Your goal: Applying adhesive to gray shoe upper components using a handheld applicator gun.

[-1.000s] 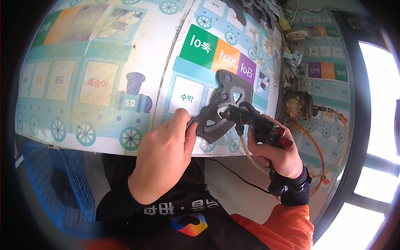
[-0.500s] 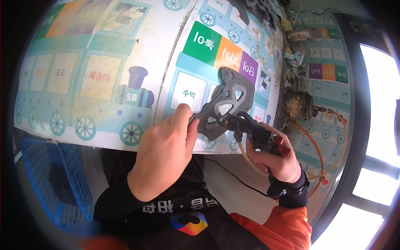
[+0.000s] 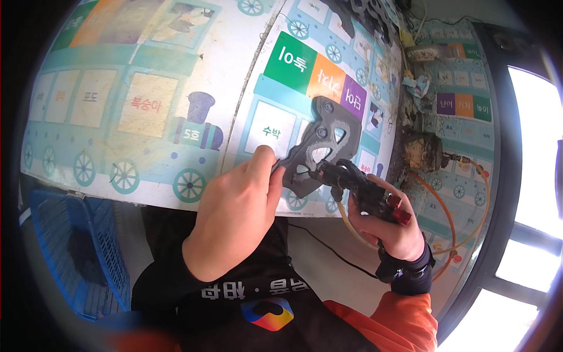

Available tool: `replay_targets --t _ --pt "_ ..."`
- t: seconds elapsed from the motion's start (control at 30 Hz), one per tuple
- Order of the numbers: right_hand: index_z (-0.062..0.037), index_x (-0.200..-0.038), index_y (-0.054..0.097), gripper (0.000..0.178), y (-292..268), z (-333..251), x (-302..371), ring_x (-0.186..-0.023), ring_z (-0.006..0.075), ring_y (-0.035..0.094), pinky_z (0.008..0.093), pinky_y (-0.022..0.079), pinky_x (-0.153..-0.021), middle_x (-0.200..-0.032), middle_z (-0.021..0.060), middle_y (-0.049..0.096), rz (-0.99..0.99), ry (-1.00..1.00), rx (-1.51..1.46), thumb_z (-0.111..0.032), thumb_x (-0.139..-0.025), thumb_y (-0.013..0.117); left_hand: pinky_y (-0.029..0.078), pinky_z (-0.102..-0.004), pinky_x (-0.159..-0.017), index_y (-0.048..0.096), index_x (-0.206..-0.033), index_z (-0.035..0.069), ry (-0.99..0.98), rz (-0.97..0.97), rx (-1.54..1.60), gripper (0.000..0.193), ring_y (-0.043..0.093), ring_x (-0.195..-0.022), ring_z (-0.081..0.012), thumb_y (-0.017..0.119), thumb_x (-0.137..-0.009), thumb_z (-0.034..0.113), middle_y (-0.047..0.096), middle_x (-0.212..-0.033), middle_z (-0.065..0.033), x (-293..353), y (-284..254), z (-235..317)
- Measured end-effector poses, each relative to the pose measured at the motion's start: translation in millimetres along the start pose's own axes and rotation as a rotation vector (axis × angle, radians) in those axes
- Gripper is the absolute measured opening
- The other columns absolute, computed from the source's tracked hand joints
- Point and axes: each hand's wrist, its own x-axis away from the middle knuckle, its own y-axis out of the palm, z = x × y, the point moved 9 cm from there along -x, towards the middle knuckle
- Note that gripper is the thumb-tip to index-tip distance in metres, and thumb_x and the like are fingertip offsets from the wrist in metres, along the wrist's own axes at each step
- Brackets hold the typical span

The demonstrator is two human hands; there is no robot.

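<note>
My left hand (image 3: 237, 214) pinches the lower left edge of a flat grey bracket-like part (image 3: 335, 144) between thumb and fingers. Cut-out openings and two round bosses show on the part, which lies over or just above the printed table covering. A black spray gun (image 3: 358, 190) with red knobs is gripped in my right hand (image 3: 394, 232). Its nozzle end points left at the part's lower openings, very near or touching it; I cannot tell which. A yellowish hose (image 3: 350, 226) runs down from the gun's underside.
The table (image 3: 240, 117) has a train-print covering. A blue plastic basket (image 3: 79, 258) stands at the lower left with something dark inside. Dark parts (image 3: 375, 17) lie at the far edge. Beside the right wall are a grimy fitting (image 3: 423, 151) and an orange hose (image 3: 443, 208).
The view has shifted slightly, so the table print sits a little further right. Both hands keep their hold on the grey part and the spray gun, with hardly any movement between them.
</note>
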Motion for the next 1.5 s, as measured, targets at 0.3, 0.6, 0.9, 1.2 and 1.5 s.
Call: replay_targets --t 0.3,0.6,0.9,1.2,1.5 --pt "0.0050 -0.118 0.061 0.031 16 -20 -6 -0.089 0.0117 0.061 0.0286 0.050 -0.084 -0.096 0.0070 0.068 -0.051 0.009 -0.116 0.000 -0.089 0.069 0.049 -0.0468 -0.057 0.055 -0.097 0.003 -0.019 0.002 0.018 0.019 0.068 -0.065 -0.0390 0.073 -0.094 0.005 0.066 -0.074 -0.0183 0 -2 -2" --pt "0.0009 -0.118 0.064 0.031 18 -16 9 -0.081 0.0082 0.059 0.0263 0.047 -0.068 -0.095 0.0049 0.068 -0.031 -0.036 0.045 -0.006 -0.089 0.073 0.049 -0.0472 -0.057 0.055 -0.096 0.002 -0.012 0.019 0.030 0.018 0.067 -0.065 -0.0401 0.073 -0.094 0.004 0.065 -0.073 -0.0188 3 0 -3" --pt "0.0037 -0.142 0.051 0.061 -24 43 16 -0.074 0.0199 0.065 0.0298 0.048 -0.057 -0.112 0.0131 0.067 0.289 -0.288 -0.258 0.011 -0.082 0.060 0.047 -0.0531 -0.065 0.051 -0.103 0.002 0.072 -0.027 0.195 0.015 0.063 -0.077 -0.0474 0.064 -0.100 0.010 0.061 -0.083 -0.0228 -4 -25 24" --pt "0.0009 -0.134 0.054 0.041 -35 70 -6 -0.084 0.0389 0.064 0.0469 0.051 -0.077 -0.097 0.0203 0.067 0.686 -0.513 0.330 0.001 -0.092 0.054 0.046 -0.0321 -0.051 0.060 -0.108 0.004 -0.003 0.569 0.038 0.009 0.061 -0.049 -0.0140 0.064 -0.104 0.011 0.068 -0.070 -0.0071 -62 -241 15" --pt "-0.0001 -0.129 0.055 0.041 -26 56 1 -0.091 0.0563 0.063 0.0634 0.048 -0.080 -0.105 0.0334 0.067 0.920 -0.317 0.606 -0.023 -0.096 0.061 0.050 -0.0341 -0.050 0.062 -0.108 0.000 -0.360 0.725 -0.333 0.013 0.068 -0.052 -0.0169 0.064 -0.103 0.011 0.074 -0.075 -0.0126 -53 -390 -108"
